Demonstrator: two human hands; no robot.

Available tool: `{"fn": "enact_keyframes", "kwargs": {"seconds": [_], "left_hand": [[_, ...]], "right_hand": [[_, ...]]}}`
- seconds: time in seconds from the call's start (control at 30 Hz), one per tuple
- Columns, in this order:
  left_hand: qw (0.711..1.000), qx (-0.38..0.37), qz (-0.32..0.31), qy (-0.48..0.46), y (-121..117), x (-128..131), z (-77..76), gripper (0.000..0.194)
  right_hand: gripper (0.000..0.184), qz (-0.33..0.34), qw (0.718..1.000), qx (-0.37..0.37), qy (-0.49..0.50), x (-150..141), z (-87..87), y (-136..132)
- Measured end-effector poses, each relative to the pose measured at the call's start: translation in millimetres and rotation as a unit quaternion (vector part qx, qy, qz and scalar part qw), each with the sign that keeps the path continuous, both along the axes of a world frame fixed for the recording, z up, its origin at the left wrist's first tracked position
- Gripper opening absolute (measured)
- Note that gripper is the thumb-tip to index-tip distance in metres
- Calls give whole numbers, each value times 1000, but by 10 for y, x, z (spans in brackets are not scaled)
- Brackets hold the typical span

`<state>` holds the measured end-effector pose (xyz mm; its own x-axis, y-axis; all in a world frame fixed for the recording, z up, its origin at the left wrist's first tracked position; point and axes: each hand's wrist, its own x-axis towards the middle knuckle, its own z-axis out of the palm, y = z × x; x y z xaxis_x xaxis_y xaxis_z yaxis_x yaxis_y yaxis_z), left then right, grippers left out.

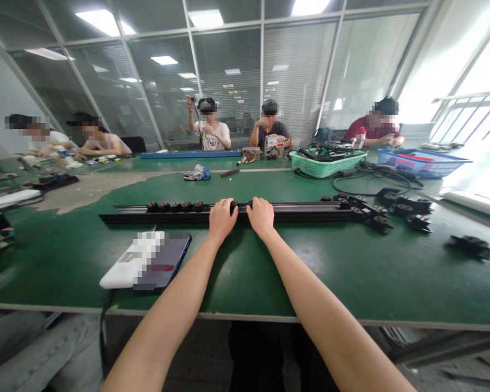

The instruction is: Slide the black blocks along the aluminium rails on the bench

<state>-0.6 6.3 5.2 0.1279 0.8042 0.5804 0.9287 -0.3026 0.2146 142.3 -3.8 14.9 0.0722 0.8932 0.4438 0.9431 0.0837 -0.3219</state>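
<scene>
Big glass-walled room (228, 71) with blinds behind it, and I'm at a long green workbench (310, 277) with people working farther along it; three sit straight ahead past my hands, two more off to the left; a long black rail (294, 214) lies across the bench right in front of me, with a row of black plastic clips (175, 207) along it; my left hand (222, 218) and my right hand (262, 218) are both on top of the rail, side by side near the middle, fingers curled over it, so it looks like a real grip on the rail, not a relaxed rest; can't see the fingertips on the far side though.

Past my right hand, a green basket (326, 163) full of cables and a blue basket (420, 163) sit well beyond the rail; more black brackets (404, 204) are piled by the rail's right end, with one loose bracket (469, 247) nearer the bench edge; a white box (126, 267) and a dark tablet (163, 261) sit just in front of the rail, left of my left forearm, partly blurred.

What could go wrong: my guess is that any rough shove on the rail could bump those brackets at its end, or knock clips loose; the tablet and box are also close enough to get clipped if the rail swings toward me; a crumpled rag (197, 173) lies beyond it, but I doubt it's in the way.
</scene>
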Motion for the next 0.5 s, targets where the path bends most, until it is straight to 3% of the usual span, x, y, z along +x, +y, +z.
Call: {"fn": "enact_keyframes", "kwargs": {"seconds": [0.5], "left_hand": [[1000, 7, -26, 7, 26, 10, -32, 36]], "right_hand": [[22, 6, 1000, 5, -22, -4, 19, -27]]}}
